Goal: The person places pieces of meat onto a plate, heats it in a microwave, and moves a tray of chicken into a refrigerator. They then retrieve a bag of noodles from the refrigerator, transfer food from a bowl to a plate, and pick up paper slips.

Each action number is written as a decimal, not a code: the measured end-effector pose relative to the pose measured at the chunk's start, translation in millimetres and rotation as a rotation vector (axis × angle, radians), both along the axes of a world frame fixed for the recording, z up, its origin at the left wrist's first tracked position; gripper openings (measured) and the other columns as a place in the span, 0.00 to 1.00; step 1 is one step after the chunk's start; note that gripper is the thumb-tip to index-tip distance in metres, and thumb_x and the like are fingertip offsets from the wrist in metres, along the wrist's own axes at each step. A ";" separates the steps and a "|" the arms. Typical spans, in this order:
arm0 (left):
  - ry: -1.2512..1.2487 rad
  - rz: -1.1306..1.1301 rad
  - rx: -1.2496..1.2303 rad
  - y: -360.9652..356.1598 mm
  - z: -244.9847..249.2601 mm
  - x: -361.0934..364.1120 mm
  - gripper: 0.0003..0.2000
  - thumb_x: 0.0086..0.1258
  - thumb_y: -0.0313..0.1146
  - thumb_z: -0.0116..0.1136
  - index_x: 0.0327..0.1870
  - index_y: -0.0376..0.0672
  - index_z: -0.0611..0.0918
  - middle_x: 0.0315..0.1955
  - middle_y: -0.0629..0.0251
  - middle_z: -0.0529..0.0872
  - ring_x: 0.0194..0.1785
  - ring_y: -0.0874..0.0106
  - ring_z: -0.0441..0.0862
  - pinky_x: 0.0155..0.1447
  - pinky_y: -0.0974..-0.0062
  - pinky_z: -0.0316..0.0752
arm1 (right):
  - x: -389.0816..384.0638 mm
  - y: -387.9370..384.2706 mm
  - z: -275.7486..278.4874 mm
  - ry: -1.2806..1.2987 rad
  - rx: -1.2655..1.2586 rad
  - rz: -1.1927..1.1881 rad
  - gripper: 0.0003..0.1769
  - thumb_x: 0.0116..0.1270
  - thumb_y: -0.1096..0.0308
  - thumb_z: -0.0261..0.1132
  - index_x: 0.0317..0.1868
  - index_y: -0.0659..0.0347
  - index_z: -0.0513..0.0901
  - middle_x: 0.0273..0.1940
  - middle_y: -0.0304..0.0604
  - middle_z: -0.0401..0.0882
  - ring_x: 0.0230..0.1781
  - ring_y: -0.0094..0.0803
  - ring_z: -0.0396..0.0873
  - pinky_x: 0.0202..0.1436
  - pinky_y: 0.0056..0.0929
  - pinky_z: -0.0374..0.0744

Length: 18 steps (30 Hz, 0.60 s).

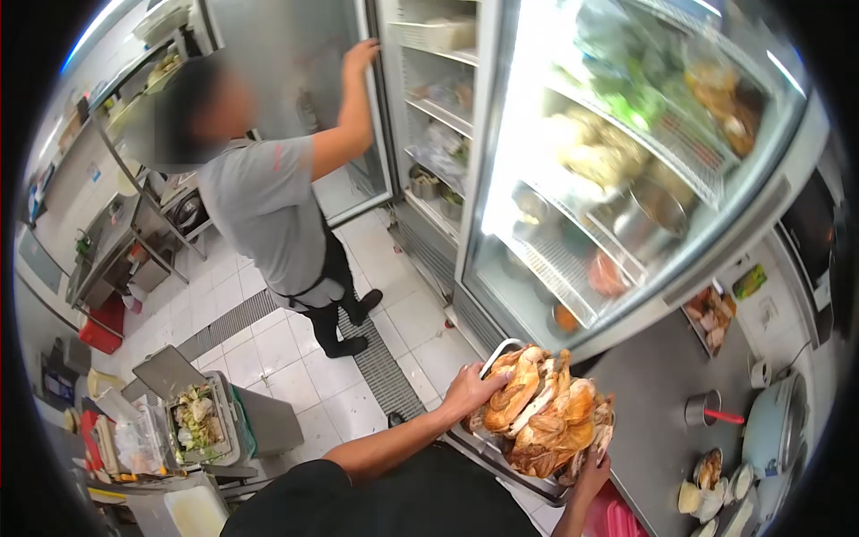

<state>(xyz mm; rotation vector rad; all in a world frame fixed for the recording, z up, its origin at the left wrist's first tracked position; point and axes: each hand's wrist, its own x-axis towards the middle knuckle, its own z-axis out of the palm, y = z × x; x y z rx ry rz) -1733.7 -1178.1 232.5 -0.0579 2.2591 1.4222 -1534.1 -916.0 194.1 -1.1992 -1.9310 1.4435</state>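
Holding on at both sides, the two hands have a metal tray point(528, 488) piled with browned roast poultry point(541, 412), right at the near middle of the head view. The left hand point(474, 392) is closed over the tray's left side, thumb against the meat; the right hand point(591, 476) grips the right side, its fingers partly hidden. Just to the right runs the steel table point(646, 412), with a pot point(702, 408) and its red handle, and small bowls point(709, 470) nearer. Beyond the tray stands a lit glass-door fridge point(617, 192), greens and metal pots on its racks. Over on the far left, a person in a grey shirt point(259, 197) has one hand up at an open fridge door point(335, 116). Near left, there's a bin point(267, 430) beside a container of food scraps point(199, 421).
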 end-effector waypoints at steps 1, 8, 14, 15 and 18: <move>0.004 0.005 0.016 -21.3 -7.3 -16.0 0.41 0.54 0.64 0.58 0.53 0.29 0.77 0.49 0.41 0.79 0.53 0.54 0.79 0.55 0.62 0.74 | -16.2 -17.2 2.1 -0.006 -0.036 0.008 0.27 0.65 0.60 0.64 0.56 0.74 0.74 0.49 0.50 0.79 0.47 0.32 0.77 0.54 0.29 0.74; 0.108 0.260 0.042 -157.2 1.7 -98.1 0.30 0.60 0.55 0.64 0.45 0.30 0.81 0.33 0.55 0.86 0.36 0.71 0.84 0.42 0.72 0.77 | -134.8 -143.1 43.2 0.145 -0.074 0.157 0.22 0.66 0.58 0.64 0.50 0.71 0.76 0.41 0.42 0.79 0.39 0.24 0.74 0.45 0.24 0.74; -0.025 0.352 0.112 -225.8 16.1 -155.8 0.40 0.53 0.63 0.63 0.51 0.27 0.79 0.48 0.42 0.81 0.52 0.55 0.81 0.56 0.65 0.73 | -215.0 -181.7 45.4 0.126 -0.239 0.246 0.22 0.66 0.57 0.64 0.47 0.72 0.77 0.38 0.41 0.79 0.35 0.21 0.74 0.41 0.22 0.74; -0.004 0.380 0.169 -232.8 21.5 -162.3 0.40 0.54 0.61 0.63 0.51 0.27 0.78 0.46 0.42 0.82 0.50 0.56 0.82 0.55 0.65 0.74 | -227.7 -187.6 47.2 0.128 -0.237 0.246 0.22 0.66 0.57 0.64 0.47 0.72 0.77 0.38 0.41 0.79 0.35 0.21 0.74 0.41 0.22 0.74; -0.002 0.439 0.195 -249.2 29.3 -180.3 0.35 0.57 0.56 0.64 0.50 0.27 0.79 0.40 0.48 0.85 0.43 0.62 0.84 0.49 0.70 0.76 | -264.8 -202.8 51.1 0.080 -0.233 0.293 0.21 0.66 0.58 0.65 0.47 0.71 0.77 0.37 0.40 0.79 0.35 0.21 0.74 0.41 0.21 0.74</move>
